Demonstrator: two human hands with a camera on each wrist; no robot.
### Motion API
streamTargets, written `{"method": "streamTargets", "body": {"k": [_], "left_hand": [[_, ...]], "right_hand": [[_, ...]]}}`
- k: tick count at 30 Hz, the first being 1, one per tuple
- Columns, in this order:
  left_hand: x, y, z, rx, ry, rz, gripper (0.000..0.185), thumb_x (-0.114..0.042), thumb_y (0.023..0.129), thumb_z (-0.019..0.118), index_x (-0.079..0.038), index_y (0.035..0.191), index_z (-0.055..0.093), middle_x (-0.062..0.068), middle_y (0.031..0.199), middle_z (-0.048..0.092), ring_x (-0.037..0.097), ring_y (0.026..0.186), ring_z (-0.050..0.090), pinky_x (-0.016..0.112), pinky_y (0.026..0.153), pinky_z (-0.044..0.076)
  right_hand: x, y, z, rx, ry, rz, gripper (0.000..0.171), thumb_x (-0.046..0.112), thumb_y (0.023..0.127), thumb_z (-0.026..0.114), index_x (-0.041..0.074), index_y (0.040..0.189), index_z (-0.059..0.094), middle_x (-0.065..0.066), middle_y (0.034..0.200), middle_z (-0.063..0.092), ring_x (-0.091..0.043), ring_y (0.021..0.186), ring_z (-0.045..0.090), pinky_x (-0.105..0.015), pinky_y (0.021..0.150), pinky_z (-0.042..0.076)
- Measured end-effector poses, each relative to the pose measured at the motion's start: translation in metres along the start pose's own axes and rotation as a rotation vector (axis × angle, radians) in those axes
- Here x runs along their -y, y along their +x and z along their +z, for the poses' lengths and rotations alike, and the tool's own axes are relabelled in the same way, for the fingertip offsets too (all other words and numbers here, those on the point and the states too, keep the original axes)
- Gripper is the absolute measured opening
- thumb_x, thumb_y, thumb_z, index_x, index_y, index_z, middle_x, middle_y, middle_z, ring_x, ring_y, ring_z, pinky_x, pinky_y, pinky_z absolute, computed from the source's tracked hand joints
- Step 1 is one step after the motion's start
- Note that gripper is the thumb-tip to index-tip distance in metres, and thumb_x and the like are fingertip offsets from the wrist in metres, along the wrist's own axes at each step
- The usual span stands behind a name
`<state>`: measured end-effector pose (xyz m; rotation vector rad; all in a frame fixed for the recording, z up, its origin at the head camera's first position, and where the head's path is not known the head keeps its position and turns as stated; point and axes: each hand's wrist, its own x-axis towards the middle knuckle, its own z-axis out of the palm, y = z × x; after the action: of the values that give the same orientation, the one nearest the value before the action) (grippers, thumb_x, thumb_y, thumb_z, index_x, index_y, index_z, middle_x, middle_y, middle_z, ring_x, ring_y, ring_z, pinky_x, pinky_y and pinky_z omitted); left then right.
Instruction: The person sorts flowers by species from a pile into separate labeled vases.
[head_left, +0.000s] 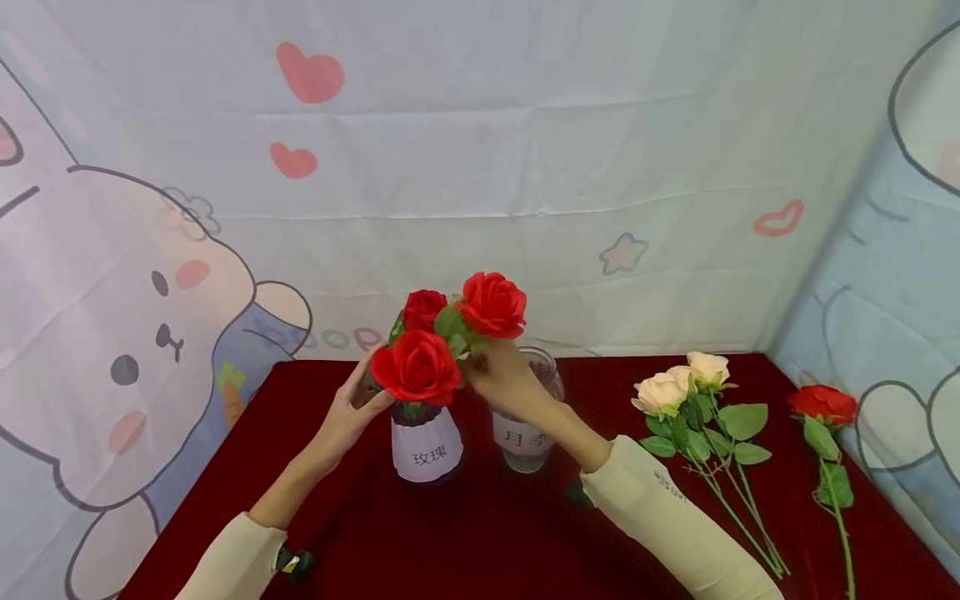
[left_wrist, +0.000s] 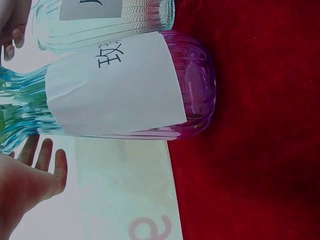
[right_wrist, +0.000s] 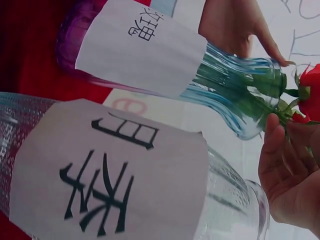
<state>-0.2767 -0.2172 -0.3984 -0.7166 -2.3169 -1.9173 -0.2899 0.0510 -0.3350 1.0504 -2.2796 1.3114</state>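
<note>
Three red artificial roses (head_left: 442, 333) stand with their green stems running straight down into the mouth of the ribbed blue-to-purple glass vase with a white paper label (head_left: 426, 442), so the long axis of the bunch is upright, in line with the vase. Just right of that vase's neck, the right hand (head_left: 504, 379) has its fingers curled round the stem under the rightmost bloom, pinching it; of the two hands it is the one on the flowers. On the vase's left, the left hand (head_left: 352, 408) lies against the neck with fingers straight and relaxed, steadying it. Just right of the vase, touching or nearly so, stands a clear ribbed glass vase with its own paper label (head_left: 528, 433).
</note>
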Motion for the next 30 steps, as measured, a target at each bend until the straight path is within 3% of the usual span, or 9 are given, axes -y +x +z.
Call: {"method": "streamTargets", "body": {"k": [7,12,18,23,27,30], "left_hand": [[0.001,0.0,0.003,-0.012,0.02,-0.009,0.07,-0.018,0.105,0.058,-0.022,0.164,0.021,0.01,0.161,0.038,-0.002,0.133,0.05,0.017,0.103,0.047],[0.002,0.0,0.003,-0.023,0.038,-0.015,0.07,-0.018,0.105,0.058,-0.019,0.164,0.021,0.016,0.161,0.037,-0.002,0.131,0.051,0.017,0.102,0.047],[0.0,0.001,0.001,-0.039,0.074,-0.021,0.067,-0.019,0.106,0.056,-0.021,0.164,0.023,0.013,0.163,0.036,0.001,0.131,0.049,0.018,0.102,0.046],[-0.001,0.001,0.001,-0.021,0.047,-0.019,0.068,-0.018,0.105,0.056,-0.02,0.164,0.022,0.015,0.163,0.035,-0.002,0.133,0.049,0.017,0.103,0.045],[-0.001,0.0,0.002,-0.028,0.06,-0.01,0.069,-0.021,0.105,0.057,-0.016,0.164,0.022,0.016,0.161,0.036,-0.006,0.13,0.049,0.016,0.102,0.045],[0.0,-0.001,0.002,-0.035,0.063,-0.005,0.068,-0.021,0.105,0.059,-0.013,0.163,0.024,0.01,0.159,0.039,-0.007,0.13,0.048,0.016,0.101,0.046]], "right_hand": [[0.001,0.0,0.009,0.041,-0.012,0.049,0.025,-0.003,0.086,0.072,-0.003,0.108,0.061,-0.012,0.081,0.063,-0.014,0.071,0.056,-0.021,0.066,0.049],[-0.002,0.0,0.009,0.021,0.015,-0.021,0.016,-0.003,0.087,0.071,-0.001,0.099,0.061,-0.008,0.075,0.055,-0.012,0.067,0.049,-0.022,0.062,0.045],[-0.002,-0.001,0.005,-0.011,0.171,0.029,0.016,-0.005,0.09,0.063,-0.005,0.105,0.066,-0.018,0.066,0.065,-0.007,0.054,0.052,-0.021,0.053,0.047],[0.0,-0.001,0.005,0.01,0.257,0.068,0.017,-0.006,0.092,0.06,-0.008,0.109,0.063,-0.026,0.068,0.067,-0.014,0.054,0.056,-0.025,0.053,0.05],[0.0,0.0,0.008,0.003,0.266,0.042,0.015,-0.004,0.093,0.063,-0.006,0.107,0.061,-0.023,0.07,0.065,-0.016,0.056,0.059,-0.026,0.055,0.052],[0.0,0.0,0.012,-0.006,0.241,0.013,0.024,-0.002,0.092,0.067,-0.005,0.114,0.058,-0.021,0.076,0.065,-0.024,0.059,0.063,-0.024,0.058,0.054]]}}
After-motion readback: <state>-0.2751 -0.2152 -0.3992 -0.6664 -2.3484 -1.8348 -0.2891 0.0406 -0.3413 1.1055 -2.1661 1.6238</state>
